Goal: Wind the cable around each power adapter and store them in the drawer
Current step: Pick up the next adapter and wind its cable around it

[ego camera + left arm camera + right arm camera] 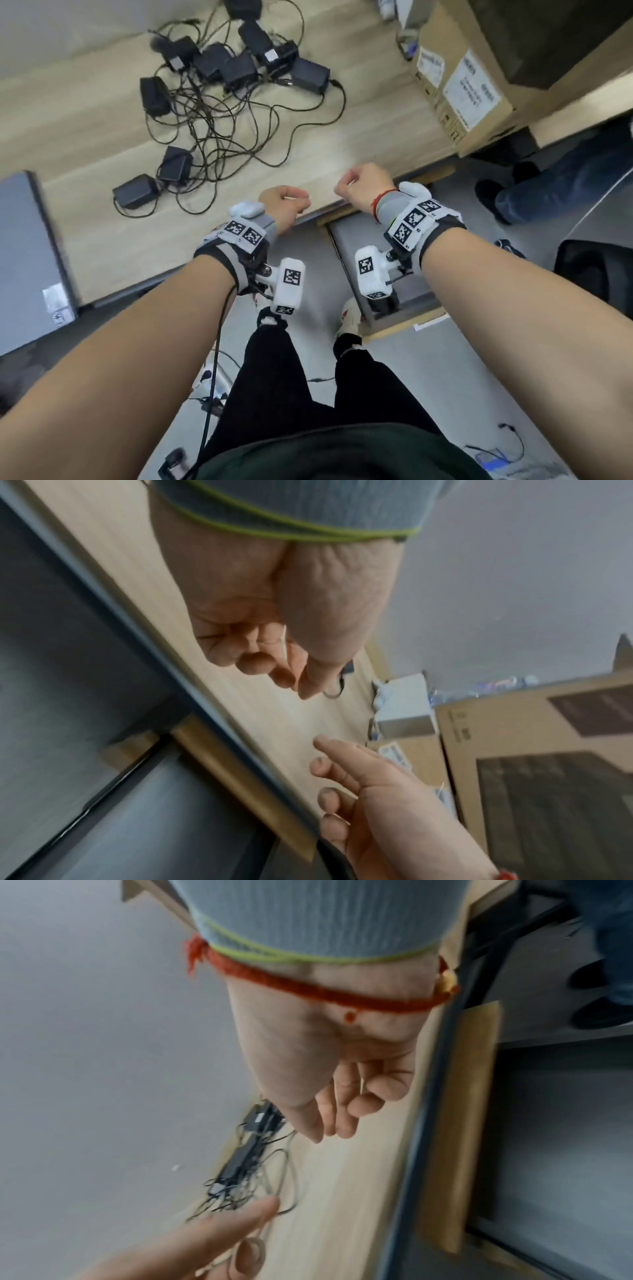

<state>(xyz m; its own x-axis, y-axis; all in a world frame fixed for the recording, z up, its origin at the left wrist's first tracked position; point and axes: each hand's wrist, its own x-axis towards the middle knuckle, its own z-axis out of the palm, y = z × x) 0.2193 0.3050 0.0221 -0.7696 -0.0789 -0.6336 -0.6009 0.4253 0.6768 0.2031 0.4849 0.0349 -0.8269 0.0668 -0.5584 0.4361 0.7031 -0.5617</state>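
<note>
From the head view, black power adapters [236, 68] lay in a tangle of cables [219, 137] on the desk [359, 137], well beyond the open drawer [356, 240] under its front edge. The left hand [282, 205] and right hand [363, 183] hovered above that edge, fingers loosely curled, holding nothing.

The left wrist view showed relaxed, empty fingers [284, 674].

The right wrist view showed the same, adapters beyond.

The adapters [219, 78] lie in a tangle with their cables [239, 126] on the desk [102, 113], far left. A box [462, 89] stands on the desk's right. The open drawer [363, 240] sits below the desk's front edge, right of the legs [308, 377].
</note>
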